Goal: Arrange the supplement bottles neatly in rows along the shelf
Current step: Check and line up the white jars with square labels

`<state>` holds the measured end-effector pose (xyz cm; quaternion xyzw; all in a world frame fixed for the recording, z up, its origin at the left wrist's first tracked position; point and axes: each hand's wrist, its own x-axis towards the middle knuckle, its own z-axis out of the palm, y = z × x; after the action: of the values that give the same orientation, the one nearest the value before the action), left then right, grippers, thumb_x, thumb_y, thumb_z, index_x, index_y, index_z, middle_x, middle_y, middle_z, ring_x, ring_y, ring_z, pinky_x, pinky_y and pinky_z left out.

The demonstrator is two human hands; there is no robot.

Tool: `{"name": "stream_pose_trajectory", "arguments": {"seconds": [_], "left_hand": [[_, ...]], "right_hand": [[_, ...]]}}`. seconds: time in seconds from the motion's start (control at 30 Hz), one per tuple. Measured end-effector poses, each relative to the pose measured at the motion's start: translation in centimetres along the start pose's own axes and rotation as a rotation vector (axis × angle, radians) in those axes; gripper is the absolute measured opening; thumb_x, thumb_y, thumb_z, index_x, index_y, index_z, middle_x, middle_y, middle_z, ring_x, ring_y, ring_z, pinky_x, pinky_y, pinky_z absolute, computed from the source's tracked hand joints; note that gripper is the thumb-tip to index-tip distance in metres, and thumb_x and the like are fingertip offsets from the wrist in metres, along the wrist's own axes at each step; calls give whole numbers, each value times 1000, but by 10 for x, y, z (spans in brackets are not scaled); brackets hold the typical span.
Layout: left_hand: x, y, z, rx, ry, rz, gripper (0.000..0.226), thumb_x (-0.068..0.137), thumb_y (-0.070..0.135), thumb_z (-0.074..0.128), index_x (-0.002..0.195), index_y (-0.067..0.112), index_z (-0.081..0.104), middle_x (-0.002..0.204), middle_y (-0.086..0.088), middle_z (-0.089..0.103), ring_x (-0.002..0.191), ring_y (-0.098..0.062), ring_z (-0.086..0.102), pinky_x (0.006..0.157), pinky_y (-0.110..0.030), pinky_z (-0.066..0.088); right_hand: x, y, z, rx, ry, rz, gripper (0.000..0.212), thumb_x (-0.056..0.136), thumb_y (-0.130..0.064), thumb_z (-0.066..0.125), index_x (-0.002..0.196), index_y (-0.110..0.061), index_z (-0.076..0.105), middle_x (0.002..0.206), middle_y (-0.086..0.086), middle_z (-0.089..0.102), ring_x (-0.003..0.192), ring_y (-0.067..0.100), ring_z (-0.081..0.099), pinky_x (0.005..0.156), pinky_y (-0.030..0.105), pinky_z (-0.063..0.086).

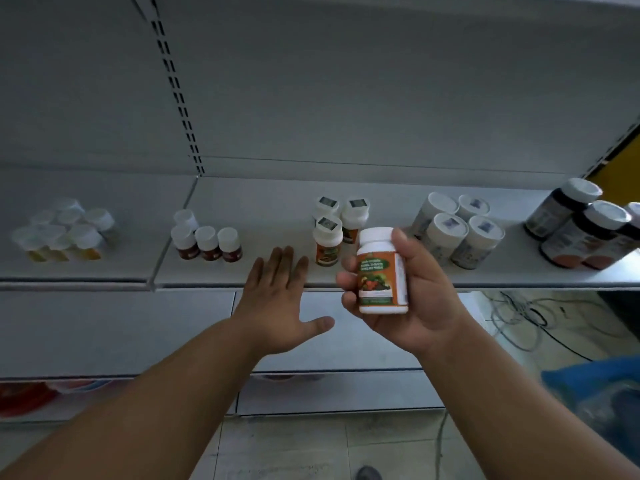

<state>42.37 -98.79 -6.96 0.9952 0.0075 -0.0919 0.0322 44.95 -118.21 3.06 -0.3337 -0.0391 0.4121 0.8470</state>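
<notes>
My right hand (414, 303) grips an orange-and-green labelled bottle (381, 271) with a white cap, held upright in front of the shelf edge. My left hand (277, 299) is flat and spread, fingers reaching over the grey shelf (277, 216), holding nothing. Three matching orange bottles (329, 237) stand just behind the held one. Left of them stand small dark-red bottles (207, 242). A cluster of yellow bottles (65, 233) sits at the far left. White-grey bottles (457, 230) and large dark bottles (585, 233) stand to the right.
A lower shelf (104, 334) juts out below, with red items (24, 396) at its left end. Cables (519, 317) lie on the tiled floor at right, beside a blue bag (595, 393). A slotted upright (176, 88) runs up the back panel.
</notes>
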Motion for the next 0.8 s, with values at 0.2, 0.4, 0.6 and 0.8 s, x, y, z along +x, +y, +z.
{"name": "stream_pose_trajectory", "arguments": {"seconds": [0.2, 0.4, 0.6, 0.8], "left_hand": [[2, -2, 4, 1, 39, 15, 118, 62, 93, 1, 154, 22, -22, 161, -9, -29, 147, -27, -30, 120, -49, -15], [1, -2, 2, 4, 36, 32, 125, 54, 95, -9, 155, 21, -20, 162, -10, -27, 148, -28, -28, 120, -50, -15], [0, -1, 0, -30, 22, 38, 131, 45, 97, -21, 153, 22, -24, 160, -10, -31, 147, -27, -31, 119, -49, -17], [-1, -2, 0, -4, 30, 36, 122, 55, 92, -13, 153, 22, -24, 160, -9, -31, 146, -28, -32, 119, -49, -18]], "right_hand": [[-1, 2, 8, 72, 19, 68, 51, 85, -41, 55, 112, 2, 62, 103, 18, 62, 79, 25, 58, 72, 35, 50], [-4, 14, 15, 24, 34, 35, 59, 59, -41, 88, 97, 0, 69, 92, 20, 65, 70, 31, 66, 65, 42, 56], [-4, 14, 12, 60, 8, 73, 61, 75, -29, 67, 125, 4, 55, 98, 21, 60, 85, 36, 64, 80, 49, 53], [-4, 14, 20, 11, 156, 34, 61, 63, -56, 79, 95, -5, 70, 92, 18, 61, 68, 29, 60, 63, 38, 54]]}}
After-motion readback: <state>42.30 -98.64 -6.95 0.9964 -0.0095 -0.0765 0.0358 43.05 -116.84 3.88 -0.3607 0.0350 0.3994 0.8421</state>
